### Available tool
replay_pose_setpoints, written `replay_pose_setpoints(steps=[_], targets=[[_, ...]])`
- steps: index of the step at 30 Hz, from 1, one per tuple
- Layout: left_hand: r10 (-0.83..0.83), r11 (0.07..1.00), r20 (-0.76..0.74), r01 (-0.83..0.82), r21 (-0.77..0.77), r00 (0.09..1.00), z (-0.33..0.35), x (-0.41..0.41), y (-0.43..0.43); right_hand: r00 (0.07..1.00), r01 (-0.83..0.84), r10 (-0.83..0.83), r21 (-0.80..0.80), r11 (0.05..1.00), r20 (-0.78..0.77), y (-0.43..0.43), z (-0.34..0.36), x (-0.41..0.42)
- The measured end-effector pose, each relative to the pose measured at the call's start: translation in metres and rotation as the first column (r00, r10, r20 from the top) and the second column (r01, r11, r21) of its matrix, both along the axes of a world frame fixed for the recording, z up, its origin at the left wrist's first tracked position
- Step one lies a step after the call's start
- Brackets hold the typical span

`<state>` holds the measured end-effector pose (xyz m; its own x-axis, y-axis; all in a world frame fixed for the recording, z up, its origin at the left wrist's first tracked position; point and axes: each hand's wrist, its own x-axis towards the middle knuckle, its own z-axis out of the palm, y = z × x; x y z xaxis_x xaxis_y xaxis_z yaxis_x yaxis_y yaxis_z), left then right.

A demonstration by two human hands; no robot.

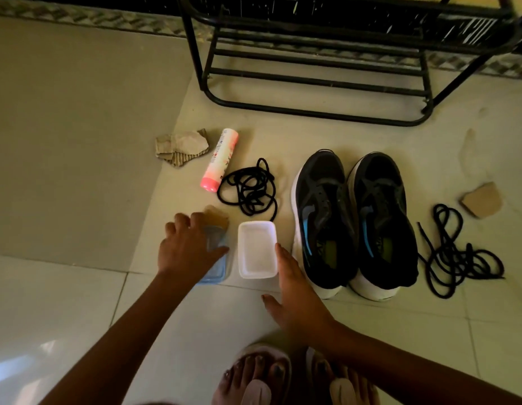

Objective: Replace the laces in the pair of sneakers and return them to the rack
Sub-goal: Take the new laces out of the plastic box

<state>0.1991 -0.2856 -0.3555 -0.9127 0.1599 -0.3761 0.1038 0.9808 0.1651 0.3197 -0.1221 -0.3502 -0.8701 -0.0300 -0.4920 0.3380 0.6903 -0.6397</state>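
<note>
Head camera, dim yellowish light. Cuts off the black metal shoe rack (312, 108) at the top edge, leaving only the lower rungs and bent base. Crops two sandalled feet (255, 375) at the bottom edge. Blurs the left hand (189, 247), so hard to read: fingers bent over the far end of a translucent blue lid (214, 273) and onto a brown scrap (219, 219), thumb stretched rightward across the lid, most of the lid hidden under the palm; cannot tell whether gripping or merely resting there. Shows the right hand (295, 293) spread flat with straight fingers, thumb splayed leftward, forefinger touching the right wall of a white rectangular tub (257, 249), holding nothing. Places the tub just right of the blue lid, between it and the pair of black sneakers (353, 223). Finds the sneakers side by side on the tiled floor (78, 317) in front of the rack, toes toward it, with white soles and blue side marks. Sets the left lace tangle (249, 191), black, beyond the tub and left of the sneakers; the right lace tangle (455, 252), also black, just right of them, near a small cardboard piece (482, 200). Lays a pink-and-white spray can (220, 159) on its side beyond the left tangle, label too small to read, with torn corrugated cardboard (181, 147) just left of it.
</note>
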Motion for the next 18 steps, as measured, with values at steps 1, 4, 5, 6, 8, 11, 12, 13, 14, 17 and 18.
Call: replay_pose_setpoints(steps=[1, 4, 5, 6, 8, 11, 12, 13, 14, 17, 18], targets=[[0.025, 0.999, 0.003, -0.025, -0.023, 1.000, -0.004, 0.009, -0.003, 1.000, 0.000, 0.000, 0.001, 1.000, 0.003, 0.000, -0.001, 0.000], [0.090, 0.996, -0.034, -0.090, -0.004, 0.995, -0.014, 0.026, -0.006, 1.000, 0.016, -0.016, -0.001, 1.000, 0.019, -0.001, 0.000, -0.002], [0.103, 0.995, -0.046, -0.102, 0.010, 0.994, -0.015, 0.028, -0.005, 1.000, 0.017, -0.017, -0.003, 1.000, 0.025, -0.001, 0.000, -0.003], [0.119, 0.992, -0.049, -0.117, 0.039, 0.992, -0.015, 0.029, -0.004, 0.999, 0.022, -0.022, -0.007, 1.000, 0.033, -0.001, 0.000, -0.003], [0.160, 0.978, -0.030, -0.155, 0.140, 0.987, -0.013, 0.029, -0.003, 0.998, 0.052, -0.051, -0.023, 0.998, 0.042, -0.001, -0.002, -0.003], [0.205, 0.938, 0.011, -0.199, 0.283, 0.979, -0.005, 0.024, -0.006, 0.996, 0.084, -0.082, -0.052, 0.995, 0.041, 0.000, -0.002, -0.003], [0.207, 0.927, 0.018, -0.203, 0.316, 0.978, -0.001, 0.022, -0.008, 0.994, 0.099, -0.097, -0.063, 0.993, 0.043, 0.000, -0.001, -0.003], [0.203, 0.919, 0.017, -0.197, 0.341, 0.979, 0.005, 0.020, -0.009, 0.992, 0.117, -0.113, -0.071, 0.991, 0.050, 0.000, 0.000, -0.003], [0.194, 0.915, 0.001, -0.181, 0.362, 0.981, 0.012, 0.018, -0.010, 0.990, 0.132, -0.128, -0.074, 0.988, 0.056, 0.000, 0.001, -0.003], [0.148, 0.908, -0.126, -0.085, 0.409, 0.981, 0.037, 0.017, -0.002, 0.985, 0.173, -0.173, -0.048, 0.984, 0.017, -0.002, 0.012, -0.007], [0.130, 0.910, -0.175, -0.047, 0.411, 0.976, 0.045, 0.018, 0.004, 0.977, 0.212, -0.213, -0.064, 0.975, -0.022, -0.003, 0.017, -0.010]])
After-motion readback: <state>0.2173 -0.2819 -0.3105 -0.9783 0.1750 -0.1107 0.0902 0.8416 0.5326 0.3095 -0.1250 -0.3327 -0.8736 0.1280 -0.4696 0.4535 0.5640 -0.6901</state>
